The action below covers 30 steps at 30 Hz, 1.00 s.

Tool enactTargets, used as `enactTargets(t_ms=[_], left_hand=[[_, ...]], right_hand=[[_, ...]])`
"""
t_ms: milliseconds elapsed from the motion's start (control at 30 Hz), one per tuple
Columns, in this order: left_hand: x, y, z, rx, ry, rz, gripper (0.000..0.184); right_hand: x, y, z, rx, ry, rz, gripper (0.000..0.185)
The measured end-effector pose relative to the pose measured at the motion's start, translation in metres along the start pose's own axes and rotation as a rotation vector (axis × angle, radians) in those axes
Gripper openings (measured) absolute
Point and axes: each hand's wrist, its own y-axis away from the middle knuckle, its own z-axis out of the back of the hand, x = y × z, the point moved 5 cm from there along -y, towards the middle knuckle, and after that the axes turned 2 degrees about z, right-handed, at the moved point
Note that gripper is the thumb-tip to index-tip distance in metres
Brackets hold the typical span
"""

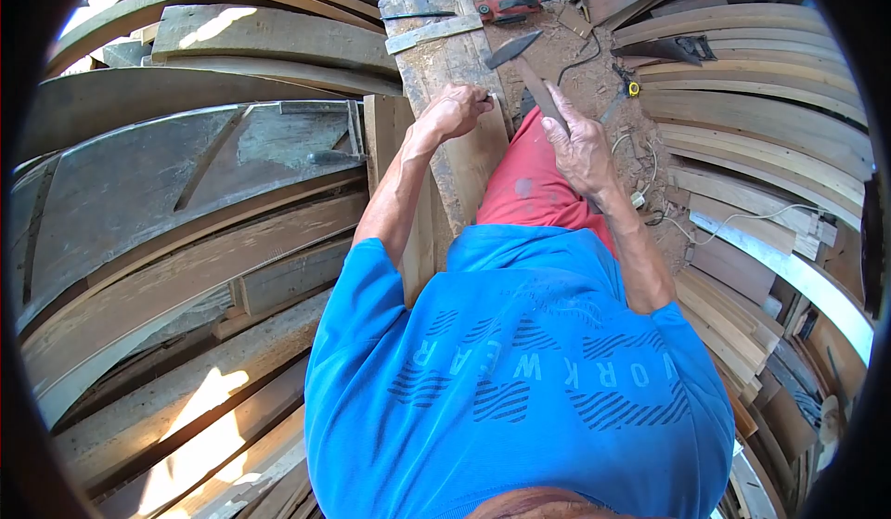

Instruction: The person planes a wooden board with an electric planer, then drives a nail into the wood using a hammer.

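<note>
My right hand is wrapped around the wooden handle of a hammer. The hammer's dark, pointed head is raised above the bench's right edge, up and to the right of my other hand. My left hand is closed in a pinch over the worn wooden bench. A small dark bit shows at its fingertips, too hidden to name. Under and below that hand lies a pale wooden board, beside my leg in red trousers.
A red power tool rests on the sawdust-covered floor beyond the bench. A wood strip lies across the bench. Stacked planks line the left, with more timber on the right. A yellow tape measure and cables lie rightward.
</note>
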Motion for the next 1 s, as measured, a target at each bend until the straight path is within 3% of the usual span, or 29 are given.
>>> enactTargets(t_ms=[33, 100, 200, 267, 400, 500, 633, 700, 833, 1000], left_hand=[[-0.004, -0.002, 0.001, 0.001, -0.033, -0.064, 0.023], [-0.004, -0.009, 0.004, 0.098, -0.009, -0.005, 0.024], [-0.006, -0.019, 0.009, 0.212, -0.068, -0.006, 0.025], [-0.009, -0.025, 0.009, 0.288, -0.097, -0.02, 0.026], [-0.011, -0.038, 0.001, 0.341, -0.219, -0.077, 0.028], [-0.009, -0.043, -0.002, 0.377, -0.25, -0.086, 0.026], [-0.012, -0.045, -0.005, 0.395, -0.252, -0.085, 0.025], [-0.016, -0.044, -0.004, 0.382, -0.239, -0.088, 0.025], [-0.018, -0.045, -0.011, 0.389, -0.306, -0.054, 0.026], [-0.013, -0.045, -0.016, 0.342, -0.34, 0.072, 0.03]], right_hand=[[-0.008, 0.0, -0.003, 0.026, 0.055, 0.014, 0.052], [-0.031, 0.002, -0.01, 0.08, 0.166, 0.042, 0.051], [-0.038, 0.01, -0.007, -0.064, 0.037, 0.115, 0.051], [-0.036, 0.014, -0.007, -0.07, -0.017, -0.012, 0.051], [-0.052, 0.009, -0.011, 0.064, 0.103, -0.006, 0.05], [-0.048, 0.014, -0.002, 0.008, -0.026, -0.1, 0.05], [-0.069, 0.018, -0.015, -0.09, -0.017, -0.014, 0.053], [-0.073, 0.016, -0.015, 0.003, 0.083, 0.046, 0.05], [-0.073, 0.017, -0.009, 0.066, -0.081, -0.158, 0.051], [-0.082, 0.018, -0.021, 0.017, -0.439, -0.248, 0.053]])
